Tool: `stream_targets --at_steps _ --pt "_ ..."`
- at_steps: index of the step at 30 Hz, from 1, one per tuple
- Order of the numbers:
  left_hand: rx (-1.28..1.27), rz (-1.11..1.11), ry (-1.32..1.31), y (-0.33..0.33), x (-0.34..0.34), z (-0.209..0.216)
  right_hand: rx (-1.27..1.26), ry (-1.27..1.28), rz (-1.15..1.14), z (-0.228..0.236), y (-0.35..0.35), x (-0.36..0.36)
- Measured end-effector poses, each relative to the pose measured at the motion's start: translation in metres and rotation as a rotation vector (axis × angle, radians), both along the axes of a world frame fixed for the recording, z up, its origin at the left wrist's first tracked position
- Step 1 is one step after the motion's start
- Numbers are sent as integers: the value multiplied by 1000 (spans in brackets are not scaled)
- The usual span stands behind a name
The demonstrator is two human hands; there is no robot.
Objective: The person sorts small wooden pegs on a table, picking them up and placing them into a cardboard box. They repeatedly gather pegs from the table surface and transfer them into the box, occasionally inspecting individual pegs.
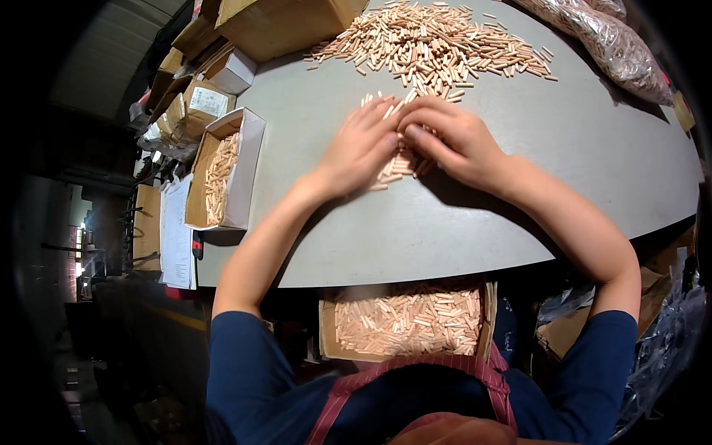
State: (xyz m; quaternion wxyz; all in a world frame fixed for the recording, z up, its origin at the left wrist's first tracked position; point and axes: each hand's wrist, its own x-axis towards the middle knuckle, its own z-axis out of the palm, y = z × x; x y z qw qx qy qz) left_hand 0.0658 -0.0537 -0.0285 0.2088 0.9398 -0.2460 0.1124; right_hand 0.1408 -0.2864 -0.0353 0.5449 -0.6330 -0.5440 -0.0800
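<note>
A smooth grey counter (pixel 348 245) spreads beneath my left grip (pixel 360 144) and right grip (pixel 461 141). Beyond them, a big heap of short, wooden-looking pegs (pixel 426 44) seems left to handle. On my side of them, a cardboard box (pixel 489 315) looks well filled; leftward, a white carton (pixel 249 174) holds more. Both grips curl around a small peg cluster (pixel 397 169); whether they clasp any, I cannot tell.

Navy-blue short-sleeved cloth shirt (pixel 389 394); left sleeve (pixel 248 360) at 7 o'clock, right sleeve (pixel 601 360) at 5. Dark-red cloth apron strap (pixel 434 361), thin pale stripes, curved, 6 o'clock. Left hand (pixel 357 148), right hand (pixel 461 141) bare.
</note>
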Motion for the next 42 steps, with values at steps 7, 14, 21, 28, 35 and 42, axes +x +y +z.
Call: stream_targets --at_steps 7,14,21,28,35,42 --pt "101 131 105 -14 -77 17 -283 -486 164 9 -2 -46" --pt "172 258 57 -4 -79 8 -670 -526 63 6 -8 -61" --pt "155 394 66 28 -70 4 -857 -452 -153 13 -9 -49" --pt "48 471 13 41 -59 -8 -801 -557 33 21 -6 -58" --pt "109 382 -33 49 -57 -3 -774 -575 109 19 -4 -70" --pt "79 8 -25 34 -61 10 -790 -543 -67 17 -4 -41"
